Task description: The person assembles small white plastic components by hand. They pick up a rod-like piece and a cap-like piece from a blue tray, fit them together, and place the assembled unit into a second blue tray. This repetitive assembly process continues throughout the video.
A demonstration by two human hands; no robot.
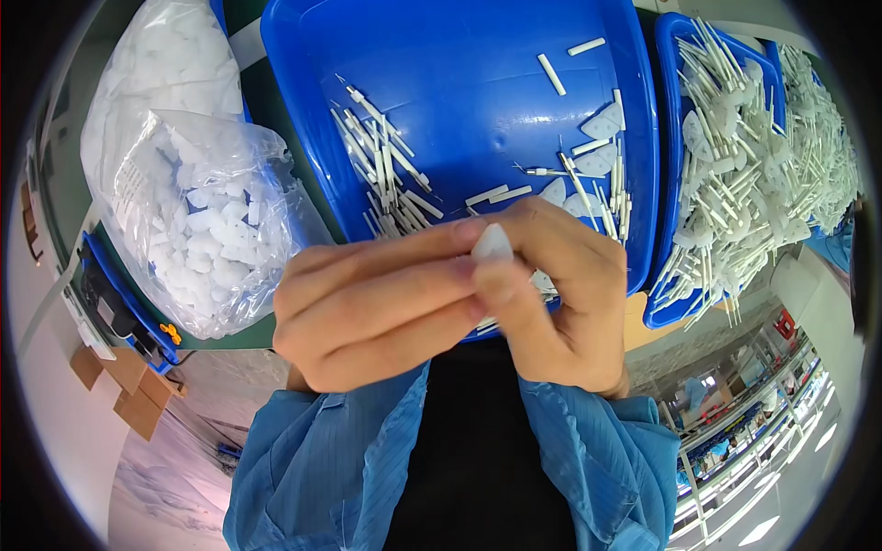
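Observation:
Both hands meet over the near part of a blue tray (413, 37). My right hand (574, 289) pinches a small, pointed white plastic piece (493, 244) between thumb and forefinger. Coming in from the other side, my left hand (372, 308) has its fingers pressed together, their tips against the piece. Its thumb is hidden, and so is whatever those fingertips may grip. Behind the hands in the tray lie thin white rods (381, 151), some with fine metal tips. More rods and several flat, translucent white pieces (602, 122) are at the tray's right side.
A clear plastic bag (207, 220) of small white pieces stands left of the tray. To the right, a smaller blue bin (663, 55) is heaped with white rods joined to flat pieces (726, 174). Cardboard (142, 404) and shelving (735, 441) show farther off.

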